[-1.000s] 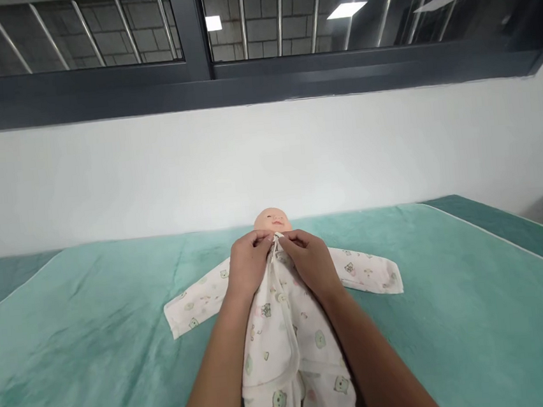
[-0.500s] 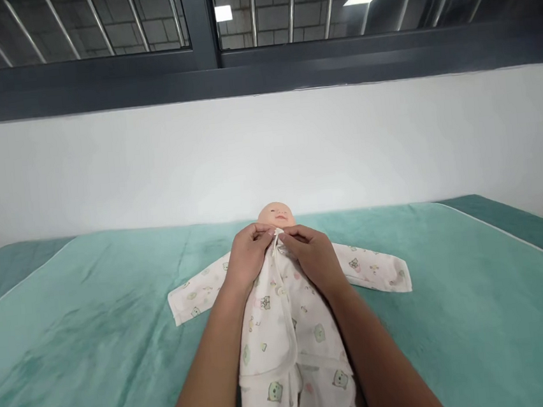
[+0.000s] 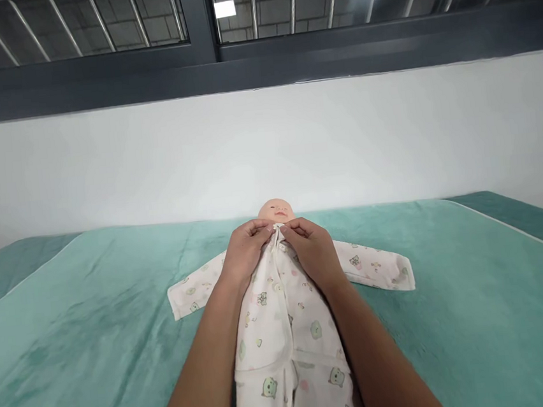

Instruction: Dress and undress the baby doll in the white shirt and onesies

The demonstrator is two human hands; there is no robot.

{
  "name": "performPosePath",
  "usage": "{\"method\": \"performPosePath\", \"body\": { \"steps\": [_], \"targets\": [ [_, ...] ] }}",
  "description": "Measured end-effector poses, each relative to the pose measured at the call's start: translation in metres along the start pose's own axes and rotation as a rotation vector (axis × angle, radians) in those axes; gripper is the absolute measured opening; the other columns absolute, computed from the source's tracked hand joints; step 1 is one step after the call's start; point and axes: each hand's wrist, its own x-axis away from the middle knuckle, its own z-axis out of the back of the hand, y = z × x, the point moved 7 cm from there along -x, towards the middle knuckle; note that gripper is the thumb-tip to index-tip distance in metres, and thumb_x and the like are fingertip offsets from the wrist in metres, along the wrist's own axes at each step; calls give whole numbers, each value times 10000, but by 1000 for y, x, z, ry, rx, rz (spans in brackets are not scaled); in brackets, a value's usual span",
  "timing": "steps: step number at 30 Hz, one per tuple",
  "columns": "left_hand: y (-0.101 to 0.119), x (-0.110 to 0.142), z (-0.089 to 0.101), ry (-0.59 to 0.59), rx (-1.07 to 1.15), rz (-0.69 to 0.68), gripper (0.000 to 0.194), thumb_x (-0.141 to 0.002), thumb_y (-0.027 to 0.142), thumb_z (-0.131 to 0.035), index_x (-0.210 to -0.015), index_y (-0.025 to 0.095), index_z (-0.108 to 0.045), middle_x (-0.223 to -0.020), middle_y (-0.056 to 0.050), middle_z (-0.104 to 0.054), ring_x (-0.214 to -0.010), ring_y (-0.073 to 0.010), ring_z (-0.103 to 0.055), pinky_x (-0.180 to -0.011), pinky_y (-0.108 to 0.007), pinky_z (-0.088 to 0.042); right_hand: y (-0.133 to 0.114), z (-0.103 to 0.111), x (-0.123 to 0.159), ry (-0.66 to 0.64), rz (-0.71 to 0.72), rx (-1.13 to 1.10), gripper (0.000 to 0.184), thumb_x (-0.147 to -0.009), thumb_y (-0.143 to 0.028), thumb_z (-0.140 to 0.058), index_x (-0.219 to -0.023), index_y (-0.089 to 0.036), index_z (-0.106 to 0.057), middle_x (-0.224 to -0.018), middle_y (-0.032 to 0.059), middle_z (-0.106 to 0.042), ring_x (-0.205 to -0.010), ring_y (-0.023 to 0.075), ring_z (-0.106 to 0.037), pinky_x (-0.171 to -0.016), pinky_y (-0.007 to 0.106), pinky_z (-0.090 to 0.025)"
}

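Note:
A baby doll lies on its back with its head toward the wall. It wears a white long-sleeved baby top printed with green animals, and matching bottoms show below the hem. My left hand pinches the left side of the top's collar, just under the doll's chin. On the other side, my right hand pinches the collar's right edge, its fingertips close to those of my left hand. The fastening between the fingertips is partly hidden. Both sleeves stretch out sideways.
Under the doll spreads a teal plush cover with a pale seam near each side. Behind it rises a white wall, with a dark window frame and metal bars above.
Both hands keep their pinch on the collar and have barely moved. The view has tilted slightly, and the top's front looks a little tauter.

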Motion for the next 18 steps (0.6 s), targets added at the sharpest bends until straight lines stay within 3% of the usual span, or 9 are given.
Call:
{"method": "performPosePath", "body": {
  "steps": [3,9,18],
  "targets": [
    [1,0,-2,-25,28,-6,210,-726,324,-677,-860,165,-705,-889,-65,-731,-805,-187,-659,-753,-303,-500,1,0,-1,-14,-1,-4,220,-812,-400,-566,-768,-212,-671,-741,-16,-675,-731,155,-574,-684,256,-415],
    [2,-1,2,42,-103,-31,205,-723,325,-690,-859,173,-712,-892,-62,-739,-787,-185,-659,-750,-301,-498,9,0,-2,-16,-52,-104,239,-799,-423,-582,-797,-208,-685,-760,-4,-680,-738,161,-589,-689,263,-434],
    [10,0,1,18,-262,-137,179,-797,337,-603,-833,188,-695,-875,-33,-732,-825,-183,-649,-761,-279,-472,-3,-4,-1,-72,48,4,182,-817,-348,-564,-782,-223,-691,-878,-5,-711,-822,176,-615,-743,276,-440]
  ]
}}
